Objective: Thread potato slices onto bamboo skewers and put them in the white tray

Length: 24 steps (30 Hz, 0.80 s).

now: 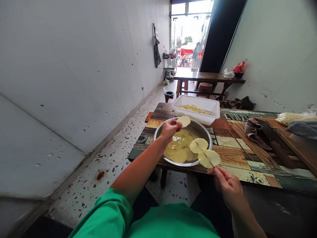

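Observation:
My left hand (169, 128) holds one pale potato slice (183, 121) over a metal bowl (208, 137). The bowl holds water and several more slices (178, 152). My right hand (227, 186) pinches a thin bamboo skewer (210, 162) near its lower end. Two potato slices (204, 151) are threaded on that skewer, hanging above the bowl's right rim. The bowl stands on a low patterned table (237, 165) in front of me.
Behind the bowl stands a white plastic tub (213, 110) with slices inside. A bundle of loose skewers (247, 143) and a rag (252, 130) lie to the right. A wall runs along the left; speckled floor, a dark bin (168, 96) and a wooden table (208, 77) lie beyond.

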{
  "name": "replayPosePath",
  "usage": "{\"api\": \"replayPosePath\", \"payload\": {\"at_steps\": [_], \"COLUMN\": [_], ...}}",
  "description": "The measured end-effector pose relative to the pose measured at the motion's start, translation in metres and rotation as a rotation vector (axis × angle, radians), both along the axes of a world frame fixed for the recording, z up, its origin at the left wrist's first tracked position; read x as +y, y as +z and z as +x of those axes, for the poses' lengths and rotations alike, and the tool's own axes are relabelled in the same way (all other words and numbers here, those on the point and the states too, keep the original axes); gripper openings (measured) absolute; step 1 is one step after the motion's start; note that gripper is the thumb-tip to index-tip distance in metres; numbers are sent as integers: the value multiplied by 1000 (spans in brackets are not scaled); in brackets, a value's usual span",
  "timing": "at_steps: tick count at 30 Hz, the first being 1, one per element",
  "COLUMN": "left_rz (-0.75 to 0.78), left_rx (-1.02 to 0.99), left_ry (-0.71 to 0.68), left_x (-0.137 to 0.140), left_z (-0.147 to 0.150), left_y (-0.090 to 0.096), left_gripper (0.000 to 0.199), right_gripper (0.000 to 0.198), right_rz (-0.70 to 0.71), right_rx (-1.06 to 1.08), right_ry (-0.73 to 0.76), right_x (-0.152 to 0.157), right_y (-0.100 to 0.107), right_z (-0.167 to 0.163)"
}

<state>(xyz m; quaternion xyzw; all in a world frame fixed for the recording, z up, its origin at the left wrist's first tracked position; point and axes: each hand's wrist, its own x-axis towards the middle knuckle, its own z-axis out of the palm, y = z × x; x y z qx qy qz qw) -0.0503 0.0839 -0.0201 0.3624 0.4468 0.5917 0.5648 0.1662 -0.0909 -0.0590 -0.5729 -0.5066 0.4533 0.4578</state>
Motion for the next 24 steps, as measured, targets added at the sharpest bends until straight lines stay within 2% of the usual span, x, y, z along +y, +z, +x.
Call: {"api": "replayPosePath", "payload": {"at_steps": [6,14,17,19,24], "left_rz": [31,146,148,138,115], "left_rx": [34,117,116,96,52], "left_ry": [-10,-70,-83,-96,-120], "left_x": [0,-5,-6,-5,-6], "left_z": [1,6,6,6,5], "left_y": [-1,2,3,3,4], "left_gripper": [20,17,17,18,24], "right_gripper": [41,43,40,41,38], "right_rz": [-28,-196,-232,-193,90], "right_rx": [28,406,466,397,-47], "right_ry": [32,116,146,116,-67], "right_x": [0,3,5,6,8], "right_y": [-3,9,8,3,-10], "right_z": [2,-4,-3,-2,-1]}}
